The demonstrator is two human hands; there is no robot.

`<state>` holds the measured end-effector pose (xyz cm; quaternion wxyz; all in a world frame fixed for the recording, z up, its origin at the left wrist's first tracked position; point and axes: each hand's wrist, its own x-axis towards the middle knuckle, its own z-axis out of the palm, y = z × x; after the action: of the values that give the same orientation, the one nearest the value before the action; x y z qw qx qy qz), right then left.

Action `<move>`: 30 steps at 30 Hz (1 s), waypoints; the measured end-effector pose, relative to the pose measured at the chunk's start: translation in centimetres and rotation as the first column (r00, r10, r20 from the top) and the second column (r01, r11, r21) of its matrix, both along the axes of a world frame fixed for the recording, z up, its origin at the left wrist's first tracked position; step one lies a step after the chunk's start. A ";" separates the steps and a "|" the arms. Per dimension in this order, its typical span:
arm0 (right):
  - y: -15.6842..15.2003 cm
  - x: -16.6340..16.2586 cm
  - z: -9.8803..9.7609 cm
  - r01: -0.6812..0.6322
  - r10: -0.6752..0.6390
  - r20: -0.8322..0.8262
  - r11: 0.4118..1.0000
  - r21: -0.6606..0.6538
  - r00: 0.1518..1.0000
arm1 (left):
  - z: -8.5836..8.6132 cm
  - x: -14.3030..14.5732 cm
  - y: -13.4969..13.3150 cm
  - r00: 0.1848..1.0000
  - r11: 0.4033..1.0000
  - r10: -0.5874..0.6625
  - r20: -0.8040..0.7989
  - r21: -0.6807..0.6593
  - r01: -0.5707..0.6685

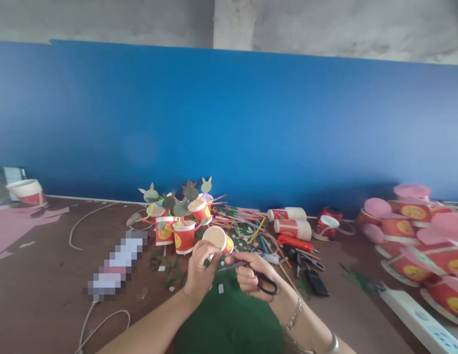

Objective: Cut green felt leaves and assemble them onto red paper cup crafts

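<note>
Near the middle of the table my left hand (199,268) grips a red and white paper cup (215,239) by its rim, its pale round opening tilted toward me. My right hand (253,273) is closed around a pair of scissors (267,283) with black handles. The blades point left, just below the cup, close to my left fingertips. Whether they touch the cup I cannot tell. Behind the hands stand several paper cups (184,237) with coloured strips and green eared paper heads (180,209) attached.
Coloured sticks or strips (247,221) lie loose behind my right hand, with stacked cups (292,229) and a red tool (295,244) beside them. Red cups with pink circles (413,226) fill the right, near a power strip (420,314). A phone-like screen (116,265) with a cable lies left.
</note>
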<state>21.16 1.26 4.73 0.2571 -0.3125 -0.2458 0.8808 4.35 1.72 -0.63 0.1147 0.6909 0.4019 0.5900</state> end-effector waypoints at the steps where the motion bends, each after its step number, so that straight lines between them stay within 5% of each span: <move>1: 0.0 0.0 -0.1 -0.012 0.012 -0.033 1.000 -0.016 0.999 | 0.0 0.0 0.0 1.000 1.000 -0.009 0.010 0.005 0.009; 5: 0.0 0.1 -0.2 -0.018 0.019 -0.019 0.999 0.032 1.000 | 0.1 0.0 -0.1 1.000 1.000 -0.010 0.015 0.015 0.010; 8: 0.0 0.8 0.3 -0.097 0.025 0.242 0.951 0.293 0.970 | 0.0 -0.1 0.1 0.998 0.998 0.052 0.036 -0.022 -0.052; 12: 0.5 2.1 1.2 -0.207 -0.154 0.515 0.791 0.576 0.843 | -0.5 -0.3 0.3 0.990 0.990 0.109 0.088 -0.101 -0.100; 16: 1.2 2.6 1.2 -0.053 -0.629 0.432 0.527 0.848 0.647 | -0.5 -0.1 0.0 0.991 0.992 0.010 0.130 -0.128 0.007; 20: 1.1 2.1 0.6 -0.176 -0.737 0.395 0.360 0.916 0.548 | 0.0 0.2 -0.6 0.986 0.982 -0.088 0.143 -0.151 0.110; 25: 0.7 1.1 -0.4 -0.352 -0.642 0.471 0.315 0.881 0.605 | 0.3 0.1 -0.7 0.979 0.975 -0.139 0.146 -0.151 0.161; 30: 0.7 0.5 -1.1 -0.349 -0.623 0.469 0.313 0.883 0.626 | -0.2 0.4 -0.5 0.936 0.966 -0.153 0.316 -0.154 0.210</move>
<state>21.69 1.91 3.61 0.3423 -0.4629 -0.7562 0.3110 4.75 1.23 -0.88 0.2925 0.6134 0.3672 0.6351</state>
